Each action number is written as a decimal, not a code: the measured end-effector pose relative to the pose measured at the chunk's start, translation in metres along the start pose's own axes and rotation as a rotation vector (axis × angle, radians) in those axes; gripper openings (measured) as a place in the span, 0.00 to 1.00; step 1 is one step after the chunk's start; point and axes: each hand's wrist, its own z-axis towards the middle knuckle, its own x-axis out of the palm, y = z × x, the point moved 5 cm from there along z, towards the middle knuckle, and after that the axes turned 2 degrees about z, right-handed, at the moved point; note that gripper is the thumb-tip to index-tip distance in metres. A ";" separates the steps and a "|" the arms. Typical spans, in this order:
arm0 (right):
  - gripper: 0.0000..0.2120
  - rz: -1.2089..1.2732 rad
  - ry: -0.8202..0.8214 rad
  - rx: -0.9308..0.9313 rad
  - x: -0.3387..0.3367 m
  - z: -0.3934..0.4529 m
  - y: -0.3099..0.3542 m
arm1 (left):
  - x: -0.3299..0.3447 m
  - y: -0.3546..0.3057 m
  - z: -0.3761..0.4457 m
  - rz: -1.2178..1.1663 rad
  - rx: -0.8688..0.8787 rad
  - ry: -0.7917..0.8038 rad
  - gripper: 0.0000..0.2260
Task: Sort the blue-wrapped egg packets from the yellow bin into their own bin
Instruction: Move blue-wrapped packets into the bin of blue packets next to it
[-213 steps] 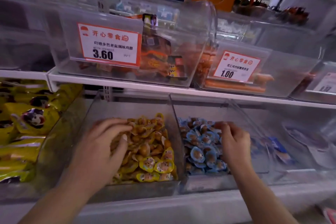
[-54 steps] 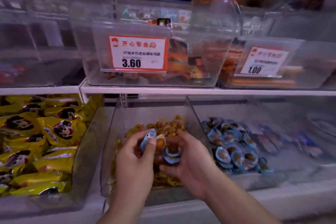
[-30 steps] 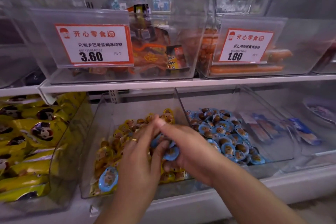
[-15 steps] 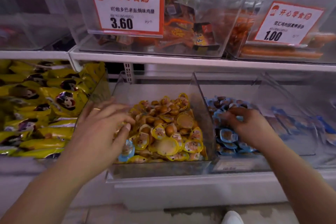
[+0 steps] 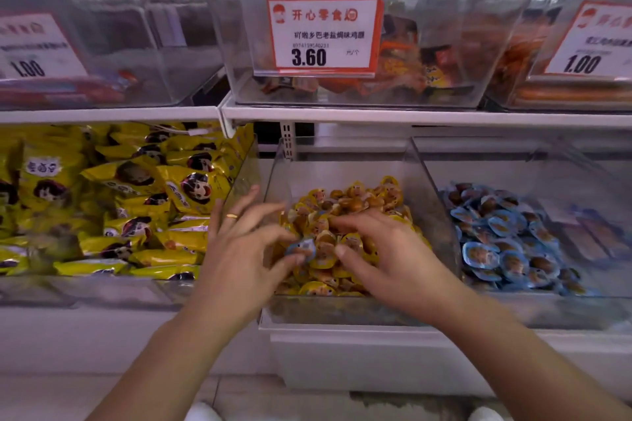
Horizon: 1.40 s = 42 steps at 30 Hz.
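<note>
Blue-wrapped egg packet (image 5: pixel 301 247) pinched in the left hand (image 5: pixel 244 251) grip, low over the front-left of the yellow bin (image 5: pixel 345 313). Could slip back into the yellow-wrapped packets (image 5: pixel 345 212) if pinched only by its slick edge, or drag yellow neighbours along. Left thumb and forefinger closed on it, other fingers fanned, a ring (image 5: pixel 233 216) showing. Right hand (image 5: pixel 386 256) palm down just right of it in the same bin, fingers spread, grasping nothing visible. Blue bin (image 5: pixel 547 313) right of the yellow bin.
</note>
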 end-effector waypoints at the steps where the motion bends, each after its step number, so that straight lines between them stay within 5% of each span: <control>1: 0.20 0.102 0.019 0.037 0.002 0.001 0.001 | -0.008 -0.005 0.001 -0.046 0.027 -0.091 0.11; 6: 0.10 0.675 -0.025 0.086 -0.002 0.000 0.004 | -0.014 -0.055 0.002 -0.209 0.181 -0.225 0.14; 10: 0.07 0.570 -0.416 0.156 -0.049 -0.012 -0.024 | 0.013 -0.071 0.008 -0.348 0.068 0.000 0.22; 15: 0.12 0.377 -0.752 0.456 -0.094 -0.047 -0.104 | 0.064 -0.026 0.060 -0.350 -0.257 0.185 0.10; 18: 0.14 0.389 -0.694 0.583 -0.085 -0.052 -0.132 | 0.098 0.002 0.107 -0.146 -0.314 0.337 0.12; 23: 0.11 0.318 -0.605 0.493 -0.080 -0.040 -0.122 | 0.145 0.020 0.131 0.015 -0.259 0.763 0.13; 30: 0.04 0.283 -0.522 0.483 -0.071 -0.033 -0.119 | 0.152 0.022 0.141 0.261 -0.122 1.201 0.29; 36: 0.07 0.325 -0.479 0.520 -0.064 -0.031 -0.126 | 0.168 0.030 0.150 0.074 -0.058 0.790 0.05; 42: 0.03 0.334 -0.503 0.504 -0.063 -0.033 -0.127 | 0.162 0.052 0.163 0.134 -0.155 0.619 0.05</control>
